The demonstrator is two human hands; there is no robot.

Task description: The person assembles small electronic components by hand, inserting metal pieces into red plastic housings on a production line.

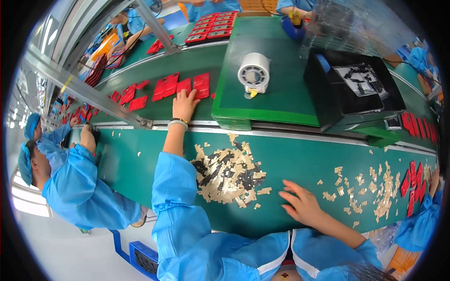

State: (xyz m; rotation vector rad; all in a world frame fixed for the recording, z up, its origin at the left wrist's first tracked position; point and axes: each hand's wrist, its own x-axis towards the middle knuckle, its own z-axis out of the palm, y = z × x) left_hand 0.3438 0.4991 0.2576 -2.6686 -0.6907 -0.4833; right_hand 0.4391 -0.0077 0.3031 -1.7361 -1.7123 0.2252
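My left hand (184,106) reaches forward over the belt, a bracelet at its wrist. Its fingers are spread and the tips touch a flat red plastic piece (183,85); no grip on it is visible. Just right of that lies another red piece (201,85). My right hand (303,204) hovers at the near side of the green worktable (290,161), fingers apart with nothing in them. Between my arms is a heap of small cream and black pieces (229,173), the right hand being just to its right.
Beyond the table runs a green conveyor belt (157,107) with more red pieces. A small white fan (254,72) stands on a raised green platform (281,100), beside a black box (356,89). Scattered cream pieces (385,189) lie right. A metal post (93,93) crosses the left; co-workers sit nearby.
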